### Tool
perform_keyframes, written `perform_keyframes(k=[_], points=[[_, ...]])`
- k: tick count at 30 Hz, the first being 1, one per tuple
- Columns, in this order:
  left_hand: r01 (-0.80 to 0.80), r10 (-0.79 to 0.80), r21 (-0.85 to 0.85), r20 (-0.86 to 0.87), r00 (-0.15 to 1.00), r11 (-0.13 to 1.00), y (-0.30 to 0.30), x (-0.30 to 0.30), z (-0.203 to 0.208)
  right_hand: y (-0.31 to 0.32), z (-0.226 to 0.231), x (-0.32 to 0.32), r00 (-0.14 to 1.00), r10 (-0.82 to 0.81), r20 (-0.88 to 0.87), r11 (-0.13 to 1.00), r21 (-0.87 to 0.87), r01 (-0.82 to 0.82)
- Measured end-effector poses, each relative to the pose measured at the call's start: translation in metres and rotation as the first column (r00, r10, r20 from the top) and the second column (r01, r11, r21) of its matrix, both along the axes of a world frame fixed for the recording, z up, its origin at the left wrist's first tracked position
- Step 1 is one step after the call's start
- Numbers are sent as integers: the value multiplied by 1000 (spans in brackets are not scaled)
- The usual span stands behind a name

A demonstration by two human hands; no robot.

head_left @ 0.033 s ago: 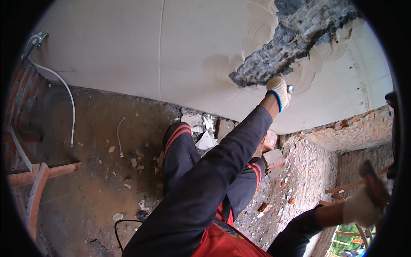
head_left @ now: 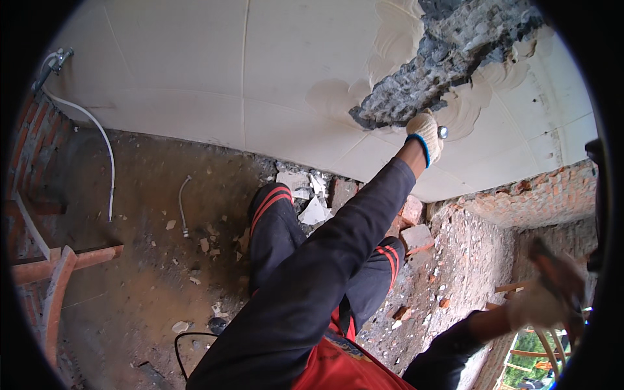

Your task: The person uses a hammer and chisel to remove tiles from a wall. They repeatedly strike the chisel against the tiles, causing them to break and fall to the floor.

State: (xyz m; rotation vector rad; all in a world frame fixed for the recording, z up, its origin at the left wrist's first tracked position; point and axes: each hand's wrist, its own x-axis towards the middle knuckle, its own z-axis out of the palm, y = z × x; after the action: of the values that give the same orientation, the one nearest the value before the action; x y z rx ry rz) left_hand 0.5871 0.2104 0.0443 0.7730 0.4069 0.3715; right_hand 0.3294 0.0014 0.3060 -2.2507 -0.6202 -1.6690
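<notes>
Watching remotely, I've got the big white wall (head_left: 182, 71) w/ a rough grey broken patch (head_left: 435, 75), upper R. R hand (head_left: 536, 304) is closed round a hammer (head_left: 554, 265), both blurred, well apart from the patch. L hand (head_left: 424, 132), gloved, is wrapped round what looks like a chisel (head_left: 443, 132) (only its metal end shows) at the patch's lower edge. Step in hand's prob chipping; next blow'd need chisel steady, hammer lined up. Containers: can't see any.

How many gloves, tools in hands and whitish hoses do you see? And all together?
Left glove, right glove: 2 gloves
Metal-ended tool, blurred hammer-like tool: 2 tools
Long whitish hose, short whitish hose: 2 hoses
Total: 6
</notes>
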Motion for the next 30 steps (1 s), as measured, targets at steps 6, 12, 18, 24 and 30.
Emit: perform_keyframes(k=[6,12,18,24,30], points=[[226,-145,-482,199,969,847,7,-30,33,28,-196,40,164,437,-884,888,396,-233],[114,-147,-683,11,989,721,24,-84,78,-6,-119,5,111,795,-596,606,784,-132],[123,-23,-772,139,990,623,17,-66,66,-21,17,-1,610,791,45,455,624,-636],[102,-70,-744,75,995,660,14,-59,58,16,-67,29,895,264,-359,965,104,-242],[316,53,-680,463,885,661,13,-32,53,42,-172,38,168,441,-882,897,438,-59]])
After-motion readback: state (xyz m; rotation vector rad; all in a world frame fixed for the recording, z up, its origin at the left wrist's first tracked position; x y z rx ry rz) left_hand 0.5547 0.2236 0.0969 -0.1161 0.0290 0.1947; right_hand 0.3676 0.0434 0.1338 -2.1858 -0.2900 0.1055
